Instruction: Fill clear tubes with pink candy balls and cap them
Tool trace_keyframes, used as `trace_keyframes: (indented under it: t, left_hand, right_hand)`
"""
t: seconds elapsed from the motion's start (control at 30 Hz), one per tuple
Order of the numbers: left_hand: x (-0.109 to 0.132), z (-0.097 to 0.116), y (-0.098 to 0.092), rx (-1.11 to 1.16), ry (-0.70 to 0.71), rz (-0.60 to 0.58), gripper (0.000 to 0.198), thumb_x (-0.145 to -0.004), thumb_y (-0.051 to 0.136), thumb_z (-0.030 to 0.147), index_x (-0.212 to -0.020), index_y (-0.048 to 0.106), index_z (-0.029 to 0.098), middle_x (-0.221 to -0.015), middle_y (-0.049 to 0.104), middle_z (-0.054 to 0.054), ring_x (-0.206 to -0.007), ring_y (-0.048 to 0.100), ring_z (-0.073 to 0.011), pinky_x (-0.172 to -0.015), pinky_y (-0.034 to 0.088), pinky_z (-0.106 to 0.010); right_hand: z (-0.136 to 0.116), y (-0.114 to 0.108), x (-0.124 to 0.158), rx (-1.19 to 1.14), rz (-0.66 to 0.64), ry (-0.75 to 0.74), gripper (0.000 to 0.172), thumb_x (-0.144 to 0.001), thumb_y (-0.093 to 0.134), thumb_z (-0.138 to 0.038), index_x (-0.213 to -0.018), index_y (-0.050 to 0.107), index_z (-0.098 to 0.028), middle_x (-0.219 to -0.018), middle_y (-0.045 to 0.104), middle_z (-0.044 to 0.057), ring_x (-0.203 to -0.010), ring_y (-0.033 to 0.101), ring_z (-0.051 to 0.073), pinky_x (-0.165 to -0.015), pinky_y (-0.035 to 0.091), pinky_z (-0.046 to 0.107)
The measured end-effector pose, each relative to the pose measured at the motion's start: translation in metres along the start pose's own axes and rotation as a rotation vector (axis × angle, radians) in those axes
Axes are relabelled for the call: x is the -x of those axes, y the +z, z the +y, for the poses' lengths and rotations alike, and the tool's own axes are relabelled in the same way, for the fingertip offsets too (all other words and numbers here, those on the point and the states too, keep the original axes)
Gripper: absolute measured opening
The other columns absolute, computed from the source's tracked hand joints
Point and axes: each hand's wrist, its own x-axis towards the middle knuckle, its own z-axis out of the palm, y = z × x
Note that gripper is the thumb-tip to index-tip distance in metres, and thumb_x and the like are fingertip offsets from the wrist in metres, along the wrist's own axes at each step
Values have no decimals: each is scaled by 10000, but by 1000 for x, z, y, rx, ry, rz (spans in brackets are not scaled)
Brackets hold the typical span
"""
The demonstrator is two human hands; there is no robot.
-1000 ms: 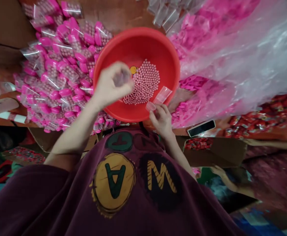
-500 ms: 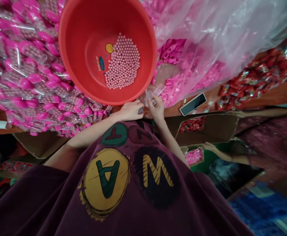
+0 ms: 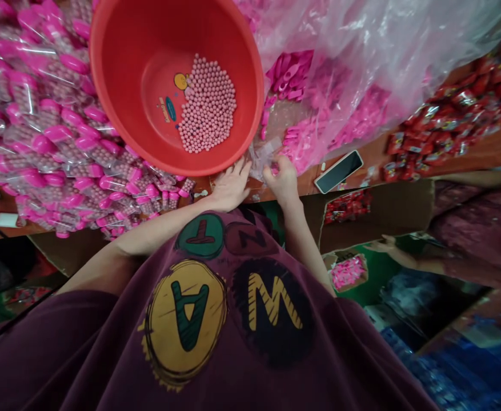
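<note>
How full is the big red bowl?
Only a little full: the red bowl has pink beads over just part of its bottom.

Head-worn view, facing steeply down, near

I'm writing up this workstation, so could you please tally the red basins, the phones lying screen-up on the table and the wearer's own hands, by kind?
Red basin: 1
Phone: 1
Left hand and right hand: 2
Total: 4
</note>
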Motion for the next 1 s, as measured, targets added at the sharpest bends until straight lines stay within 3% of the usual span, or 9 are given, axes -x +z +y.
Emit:
trace_keyframes:
  t: [0.13, 0.2, 0.3, 0.4, 0.47, 0.63, 0.77, 0.9, 1.0]
  left_hand:
    - [23, 7, -12, 25, 92, 12, 736, -1021, 446, 148, -1728, 241, 167, -1827, 191, -216, -1485, 585, -331, -1161, 571, -481]
    - [29, 1, -14, -13, 195, -53, 598, -1019, 442, 140, -1617, 445, 131, -1718, 424, -229, -1414, 636, -320, -1135, 576, -469]
    - [35, -19, -13, -48, 270, -144, 347, -1032, 469, 193, -1300, 678, 120, -1301, 734, -181, -1238, 723, -297, -1045, 594, -431]
    - [44, -38, -8, 34, 364, -141, 219, -1012, 529, 197, -1142, 702, 163, -1165, 759, -121, -1120, 744, -236, -966, 589, -352]
    - [53, -44, -8, 83, 347, -132, 188, -992, 562, 181, -1125, 694, 169, -1147, 762, -107, -1082, 748, -213, -943, 582, -323]
    - [59, -31, -23, -107, 54, -236, 265, -977, 645, 297, -1196, 690, 153, -1143, 789, -151, -1088, 781, -319, -877, 608, -395]
    - [54, -17, -28, -183, 66, -256, 400, -1026, 609, 341, -1332, 634, 84, -1291, 757, -215, -1238, 746, -337, -1003, 603, -408]
    - [64, -25, -25, -303, 67, -153, 476, -1090, 450, 284, -1503, 523, 59, -1259, 763, -241, -1151, 777, -347, -950, 621, -456]
    - [87, -55, -32, -346, -27, 43, 460, -1088, 373, 211, -1497, 539, 80, -1075, 785, -213, -999, 786, -327, -867, 624, -452]
  right_hand:
    - [-41, -21, 41, -82, -206, -10, 249, -911, 634, -347, -1106, 674, -198, -946, 768, 90, -830, 710, 242, -813, 593, 397]
    - [-53, -22, 58, -194, -327, -2, 233, -908, 652, -360, -1077, 669, -201, -926, 762, 69, -812, 701, 219, -803, 587, 373]
    - [-54, -20, 71, -474, -532, 28, 287, -940, 660, -436, -1098, 698, -200, -995, 778, 54, -908, 724, 205, -887, 612, 376]
    - [-44, -18, 72, -696, -745, 66, 371, -960, 686, -507, -1199, 751, -231, -1188, 807, 48, -1109, 755, 217, -1074, 598, 444]
    - [-38, -16, 71, -758, -833, 89, 384, -939, 734, -498, -1244, 767, -266, -1250, 815, 34, -1160, 761, 217, -1139, 573, 481]
    - [-44, 3, 67, -750, -811, 117, 427, -903, 784, -470, -1250, 769, -222, -1177, 837, 63, -1031, 779, 213, -1039, 622, 459]
    - [-60, 2, 51, -427, -730, -122, 378, -909, 783, -370, -1242, 775, -192, -1102, 822, 94, -964, 755, 237, -967, 630, 474]
    - [-68, -22, 22, -292, -781, -398, 347, -949, 743, -315, -1288, 747, -239, -1203, 790, 100, -1119, 745, 267, -1028, 620, 501]
    - [-66, -36, -15, -156, -692, -476, 307, -962, 715, -317, -1261, 735, -247, -1200, 778, 110, -1121, 735, 289, -1029, 625, 532]
